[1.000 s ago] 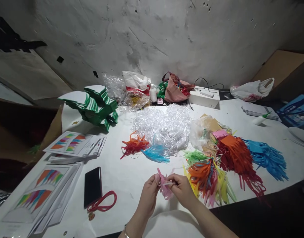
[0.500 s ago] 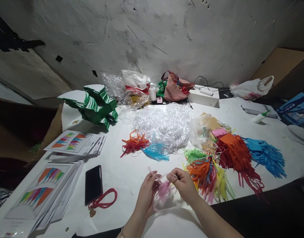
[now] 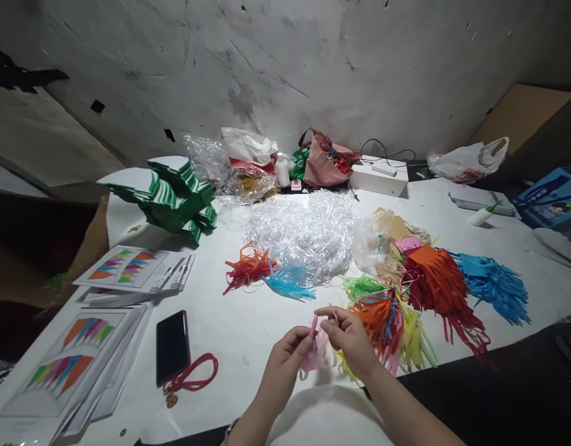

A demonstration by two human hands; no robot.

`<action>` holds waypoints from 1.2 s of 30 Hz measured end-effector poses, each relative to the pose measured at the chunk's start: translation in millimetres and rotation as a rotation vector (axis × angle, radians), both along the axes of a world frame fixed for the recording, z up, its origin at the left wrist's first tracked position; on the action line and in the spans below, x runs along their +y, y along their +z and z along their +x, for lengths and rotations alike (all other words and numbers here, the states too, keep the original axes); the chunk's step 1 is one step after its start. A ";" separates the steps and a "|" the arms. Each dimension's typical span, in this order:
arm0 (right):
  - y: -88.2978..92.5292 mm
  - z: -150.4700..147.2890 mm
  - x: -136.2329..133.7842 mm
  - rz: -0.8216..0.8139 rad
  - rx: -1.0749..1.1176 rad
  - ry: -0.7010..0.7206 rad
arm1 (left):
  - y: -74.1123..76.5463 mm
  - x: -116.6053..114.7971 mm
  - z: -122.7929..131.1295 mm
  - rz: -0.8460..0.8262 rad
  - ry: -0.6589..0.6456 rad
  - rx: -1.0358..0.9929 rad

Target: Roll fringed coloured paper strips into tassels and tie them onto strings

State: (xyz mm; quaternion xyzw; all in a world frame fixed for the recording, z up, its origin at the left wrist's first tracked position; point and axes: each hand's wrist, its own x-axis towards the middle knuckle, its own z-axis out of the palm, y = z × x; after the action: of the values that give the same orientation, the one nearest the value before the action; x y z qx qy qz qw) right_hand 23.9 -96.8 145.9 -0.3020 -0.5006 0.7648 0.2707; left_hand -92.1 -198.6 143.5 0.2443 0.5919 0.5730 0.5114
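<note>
My left hand [image 3: 287, 365] is closed, with thumb and fingers pinching the rolled top of a pink tassel [image 3: 320, 356], whose strips hang down between my hands. Just to the right, my right hand [image 3: 349, 337] has its fingers curled together close to that top; what lies between its fingertips is too small to make out. Beyond my hands lie a light blue tassel [image 3: 291, 283] and an orange-red tassel [image 3: 248, 269]. Beside my right hand is a bunch of mixed orange, red, yellow and green tassels [image 3: 376, 316].
A heap of clear-white string [image 3: 304, 232] fills the table's middle. Fringed red paper [image 3: 434, 279] and blue paper [image 3: 494, 288] lie right. A phone [image 3: 172, 347] with a red strap, printed sheets [image 3: 66, 371] and green-edged stacks [image 3: 173, 201] are left. A glue bottle [image 3: 484, 215] stands far right.
The pink strip at the tassel's top, stretched between both hands before, is now a rolled upright piece in my left hand. My right hand's fingers have moved off it slightly, up and right.
</note>
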 end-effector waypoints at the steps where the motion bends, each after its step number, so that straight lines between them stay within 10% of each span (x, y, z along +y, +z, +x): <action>1: 1.3 1.4 0.7 0.017 -0.011 0.013 | 1.8 0.3 -0.1 -0.001 -0.006 -0.038; 19: 6.9 4.1 2.8 0.113 -0.100 0.093 | -6.2 -1.3 6.4 -0.028 0.005 -0.203; 36: -3.8 3.5 3.8 0.485 -0.382 0.068 | 1.8 -5.4 8.7 0.034 0.011 0.266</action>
State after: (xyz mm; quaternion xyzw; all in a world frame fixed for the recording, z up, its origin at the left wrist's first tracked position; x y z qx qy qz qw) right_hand 27.4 -93.1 142.1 -0.3499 -0.7202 0.5610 0.2102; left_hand -83.3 -204.0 145.2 0.3235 0.6459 0.5484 0.4211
